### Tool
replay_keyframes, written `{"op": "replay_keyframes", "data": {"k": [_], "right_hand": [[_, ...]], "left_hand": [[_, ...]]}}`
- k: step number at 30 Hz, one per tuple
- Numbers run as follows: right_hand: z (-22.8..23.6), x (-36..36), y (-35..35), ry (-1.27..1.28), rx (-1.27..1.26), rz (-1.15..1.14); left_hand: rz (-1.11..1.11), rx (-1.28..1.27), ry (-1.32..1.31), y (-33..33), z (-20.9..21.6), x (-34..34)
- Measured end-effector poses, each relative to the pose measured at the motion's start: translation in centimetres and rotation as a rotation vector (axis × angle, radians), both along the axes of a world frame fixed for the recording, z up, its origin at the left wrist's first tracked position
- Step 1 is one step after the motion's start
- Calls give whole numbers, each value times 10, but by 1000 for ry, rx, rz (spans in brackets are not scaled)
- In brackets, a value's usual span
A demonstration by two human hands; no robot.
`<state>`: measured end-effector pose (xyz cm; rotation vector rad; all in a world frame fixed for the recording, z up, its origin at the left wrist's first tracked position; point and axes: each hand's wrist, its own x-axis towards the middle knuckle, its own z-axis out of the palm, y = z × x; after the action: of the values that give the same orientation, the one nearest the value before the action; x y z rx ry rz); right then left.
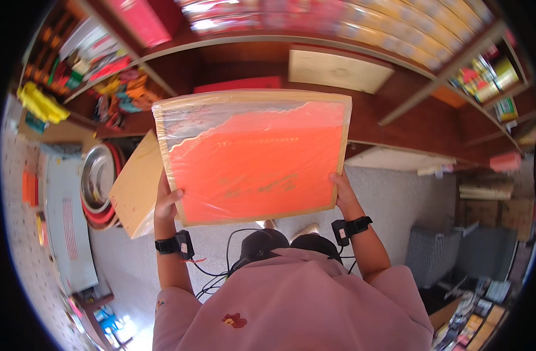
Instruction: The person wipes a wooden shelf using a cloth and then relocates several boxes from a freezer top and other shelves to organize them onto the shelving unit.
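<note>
A large flat rectangular package [256, 169], orange-red with a tan-gold border and clear plastic wrap, is held up in front of me, before the shelves. My left hand [167, 200] grips its left edge, the thumb lying over the front face. On the opposite side my right hand [343, 188] is closed round the right edge, thumb on the border. The other fingers of both hands are mostly hidden behind the package. Behind its left side leans a tan board-like box [136, 184].
A dark wooden shelf unit [420, 111] spans the far side, holding a cream flat box [338, 70] and packed goods. Metal basins [98, 175] stand on the left near a pale blue-grey panel [69, 222]. At right sits a grey box [431, 254]. Cables [212, 275] hang by my waist.
</note>
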<state>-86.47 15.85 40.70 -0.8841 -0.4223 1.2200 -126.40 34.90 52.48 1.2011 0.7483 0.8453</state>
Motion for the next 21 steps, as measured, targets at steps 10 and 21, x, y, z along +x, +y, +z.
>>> {"op": "replay_keyframes", "data": {"k": [10,21], "right_hand": [[64,165,-232,-358,120,-485],[150,295,-395,-1250,-410,-875]], "left_hand": [[-446,-98,181,-41,-84,288],[-430,994,2,-230,29,598]]}}
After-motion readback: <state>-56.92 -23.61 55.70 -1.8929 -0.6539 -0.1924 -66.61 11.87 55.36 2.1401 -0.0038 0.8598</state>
